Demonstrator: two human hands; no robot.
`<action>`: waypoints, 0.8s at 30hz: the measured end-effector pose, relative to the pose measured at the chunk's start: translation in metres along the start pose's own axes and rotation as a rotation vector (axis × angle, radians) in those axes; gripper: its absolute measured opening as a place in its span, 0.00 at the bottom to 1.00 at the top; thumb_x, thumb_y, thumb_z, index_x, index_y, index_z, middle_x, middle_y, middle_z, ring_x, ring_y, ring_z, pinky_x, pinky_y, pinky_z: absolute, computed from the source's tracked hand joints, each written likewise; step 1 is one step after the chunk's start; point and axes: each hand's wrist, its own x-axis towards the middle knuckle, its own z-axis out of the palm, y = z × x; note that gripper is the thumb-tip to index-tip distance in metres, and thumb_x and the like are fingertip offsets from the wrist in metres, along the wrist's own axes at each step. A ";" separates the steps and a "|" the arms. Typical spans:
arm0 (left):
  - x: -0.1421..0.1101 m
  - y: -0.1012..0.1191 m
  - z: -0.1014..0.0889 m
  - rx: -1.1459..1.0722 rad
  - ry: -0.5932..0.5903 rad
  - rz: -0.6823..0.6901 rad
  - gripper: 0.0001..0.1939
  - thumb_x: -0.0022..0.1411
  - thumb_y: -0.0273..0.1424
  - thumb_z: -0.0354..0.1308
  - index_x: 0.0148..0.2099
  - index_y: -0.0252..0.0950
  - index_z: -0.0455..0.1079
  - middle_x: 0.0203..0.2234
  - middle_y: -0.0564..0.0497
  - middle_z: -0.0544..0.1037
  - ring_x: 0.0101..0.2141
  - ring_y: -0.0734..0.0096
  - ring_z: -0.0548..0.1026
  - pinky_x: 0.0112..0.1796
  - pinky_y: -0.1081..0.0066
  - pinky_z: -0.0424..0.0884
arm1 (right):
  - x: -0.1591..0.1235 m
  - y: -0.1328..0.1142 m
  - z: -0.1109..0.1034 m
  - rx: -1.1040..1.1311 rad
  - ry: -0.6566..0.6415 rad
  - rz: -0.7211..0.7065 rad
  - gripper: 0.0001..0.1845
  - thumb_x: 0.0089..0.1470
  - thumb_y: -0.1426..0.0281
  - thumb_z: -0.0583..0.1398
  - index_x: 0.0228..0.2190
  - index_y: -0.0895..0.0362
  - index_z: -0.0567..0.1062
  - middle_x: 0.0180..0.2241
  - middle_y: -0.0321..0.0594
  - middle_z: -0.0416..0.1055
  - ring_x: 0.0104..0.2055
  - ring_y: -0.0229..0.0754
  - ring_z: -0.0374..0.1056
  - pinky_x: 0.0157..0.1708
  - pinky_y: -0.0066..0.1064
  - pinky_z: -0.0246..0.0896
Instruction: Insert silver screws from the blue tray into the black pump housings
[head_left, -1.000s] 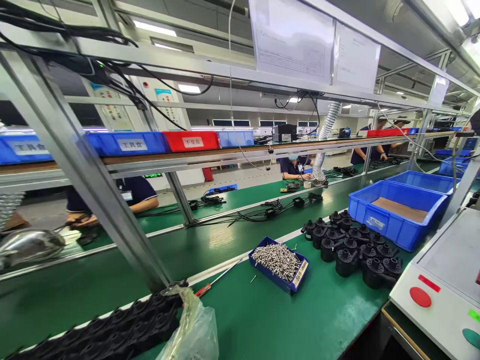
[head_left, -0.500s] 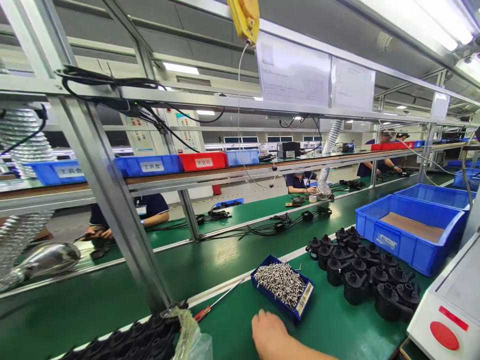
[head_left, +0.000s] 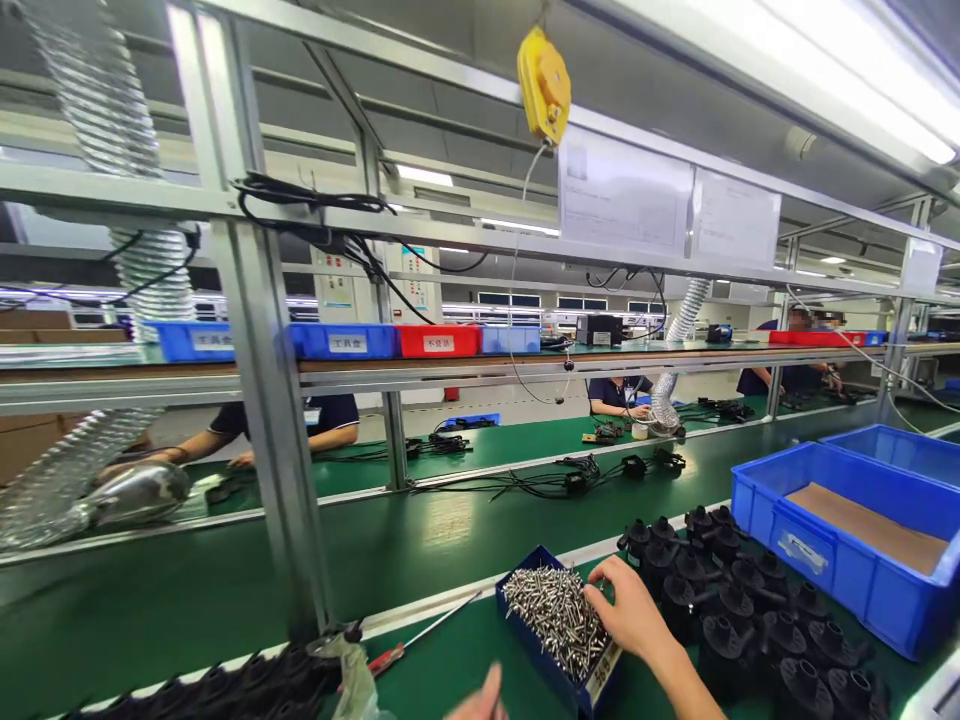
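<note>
Since half a second ago the right hand (head_left: 626, 605) has gone from the tabletop beside the screw tray's near-left side to its right rim, and the left hand (head_left: 480, 700) has come into sight. From here I see the blue screw tray (head_left: 531, 648) on the green table (head_left: 442, 660), close to the white strip (head_left: 424, 606) along the table's far edge, heaped with screws (head_left: 551, 610). The right fingers are bent, their tips down at the screws by the tray's far-right corner; I can't tell whether they have one. The left hand is blurred and mostly cut off, one digit raised; how open it is, or what it holds, I can't tell. A screwdriver (head_left: 386, 660) lies left of the tray, while black housings (head_left: 724, 640) crowd its right, up to a blue bin (head_left: 862, 592).
</note>
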 end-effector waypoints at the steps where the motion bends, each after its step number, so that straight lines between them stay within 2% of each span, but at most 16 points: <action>1: 0.016 0.014 0.002 0.030 0.046 0.071 0.23 0.70 0.54 0.57 0.41 0.37 0.72 0.33 0.50 0.75 0.33 0.65 0.74 0.33 0.66 0.73 | 0.009 0.001 -0.001 0.001 -0.033 -0.019 0.08 0.63 0.67 0.60 0.42 0.54 0.78 0.44 0.41 0.75 0.48 0.46 0.71 0.51 0.35 0.64; 3: 0.052 0.041 0.010 0.099 0.140 0.223 0.31 0.68 0.62 0.50 0.32 0.38 0.65 0.27 0.52 0.71 0.31 0.66 0.70 0.34 0.67 0.68 | 0.025 0.001 0.001 0.000 -0.108 -0.045 0.14 0.60 0.66 0.63 0.48 0.52 0.79 0.47 0.40 0.76 0.47 0.45 0.72 0.49 0.32 0.65; 4: 0.071 0.053 0.015 0.274 0.218 0.345 0.35 0.67 0.66 0.42 0.28 0.39 0.61 0.25 0.52 0.68 0.31 0.64 0.69 0.34 0.66 0.65 | 0.033 0.001 0.003 -0.007 -0.146 -0.051 0.18 0.58 0.65 0.64 0.50 0.51 0.79 0.47 0.40 0.76 0.46 0.45 0.73 0.49 0.32 0.66; 5: 0.089 0.063 0.021 0.329 0.228 0.383 0.38 0.64 0.70 0.39 0.27 0.40 0.59 0.24 0.52 0.66 0.31 0.63 0.67 0.34 0.65 0.63 | 0.040 0.000 0.005 -0.017 -0.184 -0.054 0.19 0.56 0.63 0.66 0.50 0.51 0.80 0.46 0.41 0.77 0.47 0.46 0.74 0.49 0.32 0.66; 7: 0.122 0.075 0.030 0.411 0.184 0.400 0.42 0.54 0.76 0.38 0.23 0.40 0.57 0.20 0.52 0.64 0.29 0.62 0.66 0.33 0.64 0.61 | 0.053 -0.002 0.008 -0.045 -0.251 -0.049 0.22 0.50 0.60 0.69 0.47 0.51 0.83 0.44 0.42 0.79 0.47 0.50 0.76 0.48 0.35 0.67; 9: 0.144 0.078 0.035 0.470 0.081 0.385 0.44 0.45 0.79 0.41 0.20 0.40 0.61 0.18 0.51 0.65 0.28 0.62 0.66 0.33 0.64 0.61 | 0.063 -0.003 0.009 -0.070 -0.296 -0.042 0.20 0.45 0.59 0.71 0.42 0.49 0.85 0.40 0.42 0.81 0.46 0.53 0.77 0.46 0.36 0.68; 12: 0.158 0.074 0.030 0.535 -0.084 0.356 0.46 0.42 0.79 0.46 0.21 0.38 0.68 0.17 0.50 0.68 0.26 0.62 0.67 0.32 0.64 0.62 | 0.075 -0.003 0.009 -0.097 -0.317 -0.025 0.16 0.38 0.60 0.73 0.35 0.46 0.86 0.30 0.37 0.81 0.39 0.51 0.78 0.40 0.35 0.70; 15: 0.162 0.070 0.018 0.537 -0.201 0.318 0.47 0.49 0.77 0.44 0.24 0.36 0.74 0.18 0.49 0.72 0.25 0.63 0.69 0.32 0.65 0.63 | 0.083 -0.003 0.014 -0.115 -0.313 0.004 0.15 0.34 0.62 0.74 0.31 0.44 0.86 0.26 0.35 0.79 0.36 0.51 0.78 0.37 0.35 0.70; 19: 0.169 0.072 0.002 0.474 -0.254 0.298 0.46 0.56 0.73 0.45 0.32 0.33 0.78 0.25 0.46 0.78 0.29 0.61 0.73 0.34 0.65 0.66 | 0.089 -0.004 0.028 -0.147 -0.276 0.064 0.12 0.37 0.68 0.69 0.30 0.47 0.87 0.30 0.43 0.82 0.40 0.56 0.78 0.39 0.38 0.70; 24: 0.178 0.071 -0.012 0.379 -0.282 0.279 0.43 0.62 0.69 0.47 0.41 0.31 0.78 0.34 0.42 0.82 0.37 0.58 0.77 0.37 0.66 0.70 | 0.098 -0.005 0.050 -0.187 -0.209 0.116 0.09 0.43 0.71 0.64 0.27 0.53 0.86 0.32 0.49 0.82 0.44 0.57 0.77 0.43 0.38 0.69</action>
